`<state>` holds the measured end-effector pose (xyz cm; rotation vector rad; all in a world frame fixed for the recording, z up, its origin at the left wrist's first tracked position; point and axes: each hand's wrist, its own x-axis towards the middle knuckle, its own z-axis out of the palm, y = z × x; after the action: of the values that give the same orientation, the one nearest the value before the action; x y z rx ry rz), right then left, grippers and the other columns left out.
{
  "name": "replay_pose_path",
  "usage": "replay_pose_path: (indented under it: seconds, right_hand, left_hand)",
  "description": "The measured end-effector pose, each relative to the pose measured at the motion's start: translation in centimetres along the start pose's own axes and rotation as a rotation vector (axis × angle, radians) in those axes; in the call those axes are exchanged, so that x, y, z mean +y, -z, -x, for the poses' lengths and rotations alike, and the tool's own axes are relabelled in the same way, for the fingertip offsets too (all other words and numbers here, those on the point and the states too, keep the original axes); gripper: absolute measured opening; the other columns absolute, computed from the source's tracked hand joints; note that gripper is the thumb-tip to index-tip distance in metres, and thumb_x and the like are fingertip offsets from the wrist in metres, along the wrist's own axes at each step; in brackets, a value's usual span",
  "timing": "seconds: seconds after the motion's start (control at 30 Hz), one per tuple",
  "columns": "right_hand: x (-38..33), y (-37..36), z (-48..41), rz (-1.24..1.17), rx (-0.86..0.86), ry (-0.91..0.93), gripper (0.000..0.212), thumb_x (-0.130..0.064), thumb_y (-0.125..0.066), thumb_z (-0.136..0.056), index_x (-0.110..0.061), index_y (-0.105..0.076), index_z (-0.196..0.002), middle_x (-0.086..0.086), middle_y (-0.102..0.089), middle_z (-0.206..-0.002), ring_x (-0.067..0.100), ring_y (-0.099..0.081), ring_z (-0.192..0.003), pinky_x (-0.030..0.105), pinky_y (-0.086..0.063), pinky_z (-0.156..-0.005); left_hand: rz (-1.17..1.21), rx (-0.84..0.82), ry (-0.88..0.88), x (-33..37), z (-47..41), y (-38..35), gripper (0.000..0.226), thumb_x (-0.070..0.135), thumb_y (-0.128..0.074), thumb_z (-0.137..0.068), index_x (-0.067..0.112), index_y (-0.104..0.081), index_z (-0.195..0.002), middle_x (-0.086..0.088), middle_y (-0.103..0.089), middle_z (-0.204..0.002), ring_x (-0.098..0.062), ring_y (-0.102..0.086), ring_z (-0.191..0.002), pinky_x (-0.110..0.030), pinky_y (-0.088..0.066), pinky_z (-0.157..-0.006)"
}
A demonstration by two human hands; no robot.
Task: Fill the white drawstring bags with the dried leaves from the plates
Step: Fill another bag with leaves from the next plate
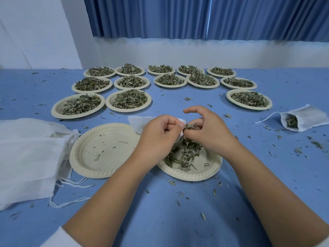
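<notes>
My left hand (158, 134) grips the mouth of a white drawstring bag (138, 123) that lies behind it over a cream paper plate (199, 172). My right hand (206, 131) pinches a tuft of dried leaves (191, 126) at the bag's mouth, index finger raised. More dried leaves (185, 154) lie on that plate under both hands. An almost bare plate (103, 150) sits just to the left. A filled bag (302, 120) lies on its side at the right, leaves showing in its mouth.
Several plates heaped with dried leaves (128, 99) stand in rows across the far half of the blue table (169, 211). A stack of white drawstring bags (30, 154) lies at the left edge, strings trailing. Leaf crumbs are scattered all over the cloth.
</notes>
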<state>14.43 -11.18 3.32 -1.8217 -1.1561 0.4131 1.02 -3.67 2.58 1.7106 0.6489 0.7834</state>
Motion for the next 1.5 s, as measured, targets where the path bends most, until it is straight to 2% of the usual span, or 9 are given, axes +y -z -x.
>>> replay_pose_path:
  seconds: [0.2, 0.43, 0.63, 0.8, 0.87, 0.97, 1.23, 1.4, 1.5]
  right_hand:
    - [-0.5, 0.6, 0.2, -0.187, -0.068, -0.06, 0.059, -0.022, -0.084, -0.074, -0.031, -0.057, -0.125, -0.005, -0.066, -0.109, 0.012, -0.07, -0.089, 0.031, -0.055, -0.086]
    - [-0.7, 0.6, 0.0, -0.657, -0.058, -0.189, 0.028, 0.003, -0.068, -0.086, -0.008, -0.059, -0.11, 0.007, -0.07, -0.082, 0.013, -0.07, -0.07, 0.02, -0.057, -0.068]
    - [-0.2, -0.1, -0.3, -0.622, -0.025, -0.214, 0.032, -0.004, -0.08, -0.076, -0.014, -0.058, -0.097, -0.001, -0.07, -0.073, 0.007, -0.063, -0.057, 0.017, -0.047, -0.051]
    - [0.1, -0.3, -0.5, -0.588, -0.066, -0.286, 0.047, -0.024, -0.087, -0.067, -0.021, -0.064, -0.109, -0.002, -0.074, -0.089, 0.009, -0.069, -0.079, 0.022, -0.053, -0.064]
    - [-0.1, -0.4, -0.4, -0.692, -0.167, -0.332, 0.054, -0.023, -0.085, -0.068, -0.019, -0.063, -0.118, 0.006, -0.075, -0.099, 0.017, -0.072, -0.091, 0.026, -0.057, -0.069]
    - [-0.3, -0.6, -0.3, -0.829, -0.246, -0.346, 0.044, -0.012, -0.078, -0.075, -0.011, -0.062, -0.116, 0.01, -0.076, -0.092, 0.02, -0.074, -0.083, 0.029, -0.059, -0.067]
    - [-0.2, -1.3, -0.2, -0.745, -0.083, -0.333, 0.031, 0.0, -0.075, -0.081, -0.005, -0.062, -0.109, 0.01, -0.076, -0.084, 0.019, -0.074, -0.076, 0.023, -0.058, -0.062]
    - [-0.1, -1.9, -0.1, -0.536, -0.021, -0.243, 0.029, 0.0, -0.07, -0.082, -0.008, -0.058, -0.108, -0.001, -0.069, -0.064, 0.008, -0.065, -0.057, 0.018, -0.052, -0.055]
    - [0.1, -1.9, 0.0, -0.368, 0.03, -0.222, 0.026, -0.003, -0.071, -0.08, -0.015, -0.06, -0.1, 0.005, -0.069, -0.072, 0.011, -0.056, -0.056, 0.021, -0.044, -0.053]
  left_hand:
    - [0.043, 0.079, 0.022, 0.0, -0.3, 0.3, 0.012, 0.022, -0.062, -0.094, 0.018, -0.067, -0.084, 0.009, -0.066, -0.065, -0.002, -0.057, -0.056, -0.012, -0.045, -0.055]
    - [0.075, 0.109, 0.04, 0.0, -0.6, 0.8, 0.01, 0.025, -0.062, -0.094, 0.018, -0.067, -0.089, 0.004, -0.06, -0.067, -0.001, -0.048, -0.049, -0.011, -0.041, -0.05]
    - [0.125, 0.055, 0.049, 0.5, -0.5, 1.1, 0.01, 0.021, -0.06, -0.095, 0.013, -0.064, -0.09, 0.015, -0.051, -0.047, 0.001, -0.039, -0.037, -0.01, -0.033, -0.042]
    - [0.22, -0.017, 0.06, 1.0, -0.5, 1.6, 0.011, 0.018, -0.057, -0.097, 0.011, -0.062, -0.091, 0.012, -0.041, -0.04, -0.003, -0.027, -0.033, -0.014, -0.025, -0.038]
    - [0.23, -0.016, 0.063, 1.0, -0.5, 1.7, 0.012, 0.018, -0.056, -0.098, 0.012, -0.062, -0.089, 0.011, -0.039, -0.042, -0.004, -0.025, -0.035, -0.016, -0.022, -0.038]
    - [0.215, -0.016, 0.066, 0.9, -0.5, 1.8, 0.013, 0.018, -0.056, -0.098, 0.012, -0.063, -0.088, 0.011, -0.037, -0.041, -0.004, -0.024, -0.034, -0.017, -0.022, -0.037]
    - [0.114, 0.009, 0.023, 0.5, -0.5, 1.4, 0.009, 0.018, -0.059, -0.096, 0.013, -0.065, -0.091, 0.014, -0.055, -0.049, 0.001, -0.039, -0.034, -0.011, -0.03, -0.037]
    - [-0.029, -0.016, -0.04, 0.2, -0.3, 0.9, 0.009, 0.018, -0.06, -0.094, 0.013, -0.066, -0.088, 0.013, -0.057, -0.056, -0.003, -0.046, -0.045, -0.015, -0.035, -0.047]
    - [-0.062, -0.073, -0.064, 0.1, 0.0, 0.6, 0.01, 0.016, -0.061, -0.093, 0.01, -0.066, -0.087, 0.012, -0.059, -0.059, -0.006, -0.049, -0.051, -0.013, -0.039, -0.05]
